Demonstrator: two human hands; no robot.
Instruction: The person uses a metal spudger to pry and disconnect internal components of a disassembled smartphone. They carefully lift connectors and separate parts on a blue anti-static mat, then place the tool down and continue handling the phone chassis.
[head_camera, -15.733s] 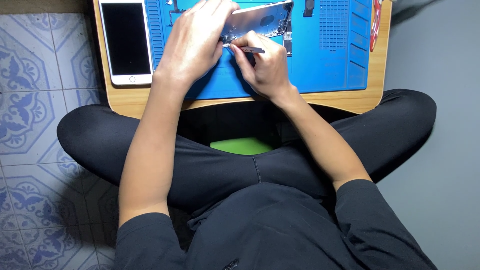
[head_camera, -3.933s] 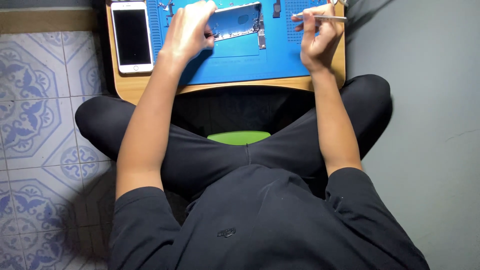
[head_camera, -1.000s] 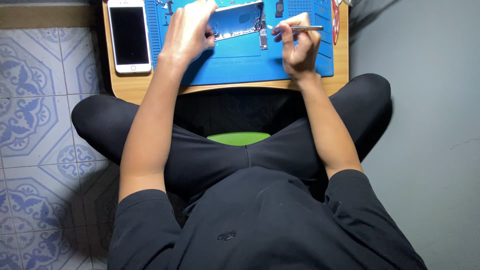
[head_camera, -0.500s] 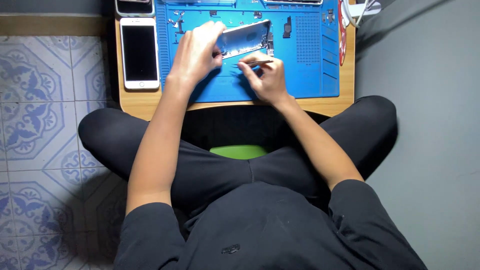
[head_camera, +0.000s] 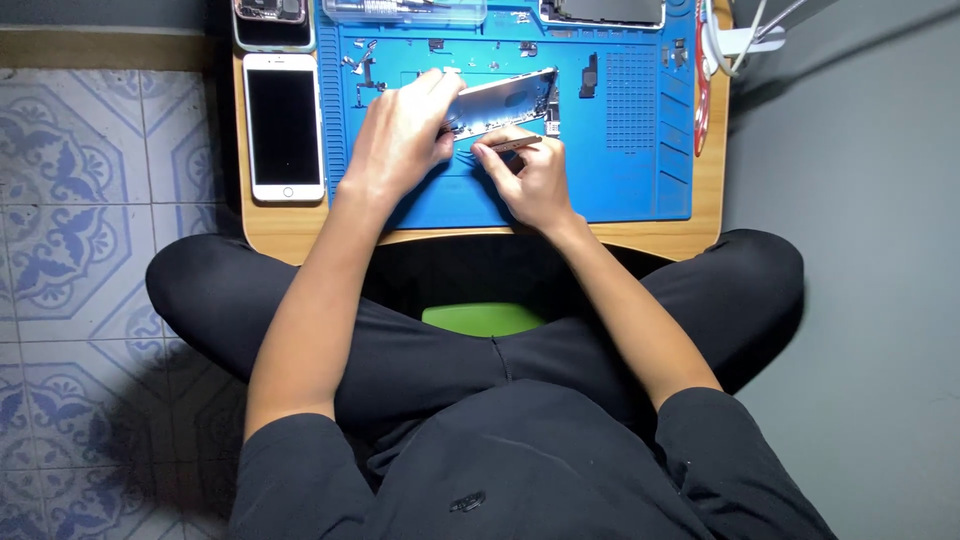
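Observation:
A silver opened phone part (head_camera: 505, 100) lies tilted on the blue work mat (head_camera: 620, 170). My left hand (head_camera: 400, 135) grips its left end and holds it down. My right hand (head_camera: 530, 178) is just below the part, pinching a thin metal tool (head_camera: 515, 145) whose tip points left at the part's lower edge. Small screws and dark parts are scattered on the mat above my hands.
A white phone (head_camera: 284, 127) lies face up on the wooden table (head_camera: 300, 225) left of the mat. A dark phone (head_camera: 270, 15) is above it, a clear case (head_camera: 405, 10) and another opened phone (head_camera: 600, 10) at the mat's far edge. Cables (head_camera: 715, 50) are at the right.
My right hand came back from the mat's right side to the phone part with the tool. The view has tilted so more of the table's far edge shows.

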